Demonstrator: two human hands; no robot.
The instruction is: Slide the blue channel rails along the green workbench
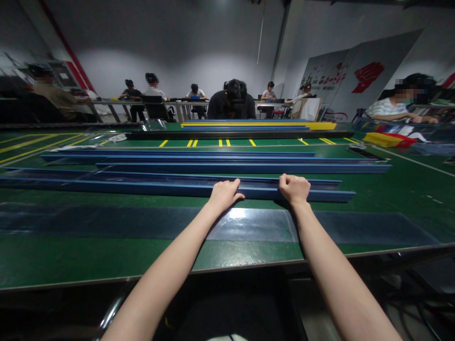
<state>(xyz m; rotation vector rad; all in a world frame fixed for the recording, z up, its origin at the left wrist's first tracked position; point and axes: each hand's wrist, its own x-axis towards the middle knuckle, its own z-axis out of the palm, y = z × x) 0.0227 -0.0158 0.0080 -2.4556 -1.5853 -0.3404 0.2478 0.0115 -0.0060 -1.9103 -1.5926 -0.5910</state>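
Observation:
A long blue channel strip (261, 193) with raised edges lies across the table in front of me. My left hand (225, 193) is closed over its near edge, thumb on the near side and fingers partly hidden. To the right, my right hand (295, 188) makes a fist on the same strip, with its fingertips out of sight. Nearer to me, a clear plastic sheet (259, 225) lies flat under my forearms. Just beyond the held strip rest further blue strips (245, 168), parallel to it.
The green table (241, 255) ends at a near edge in front of me. Farther back lie a black strip (241, 135) and a yellow strip (322, 126). At right are a yellow tray (382, 139) and a dark phone-like slab (362, 152). A person (232, 102) sits opposite; others work behind.

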